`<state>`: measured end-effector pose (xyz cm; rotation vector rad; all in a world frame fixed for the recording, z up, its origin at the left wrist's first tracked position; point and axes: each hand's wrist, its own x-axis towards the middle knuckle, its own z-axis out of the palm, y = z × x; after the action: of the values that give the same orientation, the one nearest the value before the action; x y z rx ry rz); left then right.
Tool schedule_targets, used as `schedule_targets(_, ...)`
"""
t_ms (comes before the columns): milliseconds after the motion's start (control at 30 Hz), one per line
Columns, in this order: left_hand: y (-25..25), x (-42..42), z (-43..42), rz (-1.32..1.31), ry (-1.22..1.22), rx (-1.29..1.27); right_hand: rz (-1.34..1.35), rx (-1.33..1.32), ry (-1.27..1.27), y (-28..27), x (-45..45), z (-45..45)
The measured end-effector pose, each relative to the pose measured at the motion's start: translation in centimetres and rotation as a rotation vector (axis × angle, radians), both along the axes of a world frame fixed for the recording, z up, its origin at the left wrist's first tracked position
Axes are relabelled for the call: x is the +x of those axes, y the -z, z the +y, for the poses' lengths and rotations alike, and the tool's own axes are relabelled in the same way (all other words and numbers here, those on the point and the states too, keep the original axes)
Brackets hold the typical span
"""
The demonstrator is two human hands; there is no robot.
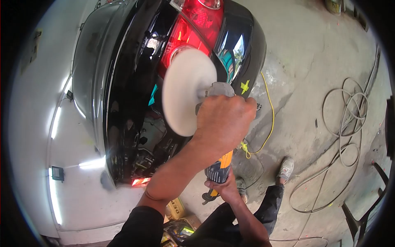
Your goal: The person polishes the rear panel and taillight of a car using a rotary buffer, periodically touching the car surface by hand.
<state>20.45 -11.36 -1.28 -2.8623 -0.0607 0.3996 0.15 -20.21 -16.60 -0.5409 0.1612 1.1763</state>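
A yellow and black power polisher (pixel 225 161) is held in both hands, its round white pad (pixel 185 92) blurred as if spinning. My left hand (pixel 225 119) is closed over the grey front head of the tool. Lower down, my right hand (pixel 224 186) grips the rear of the body, its fingers partly hidden. The pad faces the rear of a glossy black car (pixel 135 70), overlapping the lower part of the red tail light (pixel 197 24). Whether the pad touches the surface cannot be told from this angle.
A piece of yellow tape (pixel 245 87) is on the bumper. A yellow cord (pixel 271 113) runs beside the car. Coiled grey hose (pixel 341 136) lies on the concrete floor. A box of items (pixel 177 209) stands below, and a dark-framed stand (pixel 362 218) is at right.
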Motion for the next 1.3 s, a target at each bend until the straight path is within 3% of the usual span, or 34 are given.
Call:
schedule_targets(267,-0.4,3.5,0.5,-0.073,0.076,0.030,-0.021,-0.008,0.014,0.8,3.5,0.7)
schedule_targets(567,-0.7,2.1,-0.1,0.058,-0.065,0.011,-0.065,-0.059,-0.037,0.2,3.0,-1.1)
schedule_targets(867,-0.7,5.4,0.6,-0.053,0.018,0.010,-0.060,-0.038,-0.037,0.7,7.4,-0.1)
schedule_targets(1200,0.1,1.7,-0.8,0.048,-0.020,0.017,0.070,0.012,-0.154,0.0,2.0,-2.6)
schedule_targets(1300,0.0,2.0,-0.9,0.043,-0.015,0.011,-0.015,-0.028,-0.124,0.5,2.2,-2.1)
